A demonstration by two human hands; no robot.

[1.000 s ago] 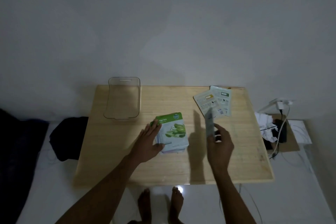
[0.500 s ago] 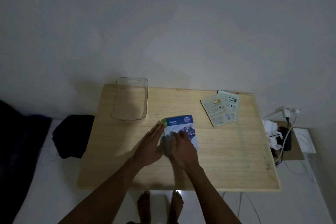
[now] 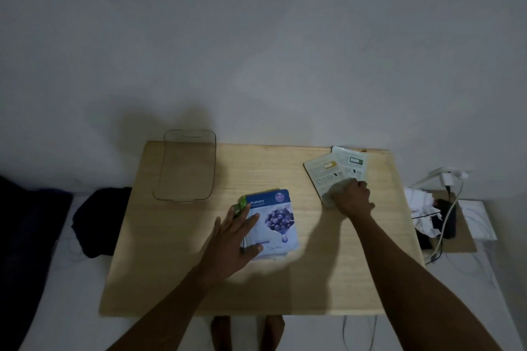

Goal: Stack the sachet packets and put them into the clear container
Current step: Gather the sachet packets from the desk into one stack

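A stack of sachet packets (image 3: pixel 273 222) lies mid-table, a blue Blueberry packet on top and a green packet's corner poking out at its upper left. My left hand (image 3: pixel 233 239) rests flat on the stack's left edge, fingers spread. Two pale sachet packets (image 3: pixel 333 168) overlap at the far right of the table. My right hand (image 3: pixel 352 198) is on their near edge, fingers curled onto the nearer packet; whether it grips it is unclear. The clear container (image 3: pixel 186 165) stands empty at the far left of the wooden table (image 3: pixel 176 273).
A dark bundle of cloth (image 3: pixel 99 219) lies on the floor left of the table. On the right are crumpled white paper (image 3: pixel 419 208), a charger with cables (image 3: pixel 447 179) and a dark device. My bare feet (image 3: pixel 248 330) show below the table's front edge.
My right hand left the stack, where it had laid the Blueberry packet, and reached right to the two pale packets. The left hand stays on the stack.
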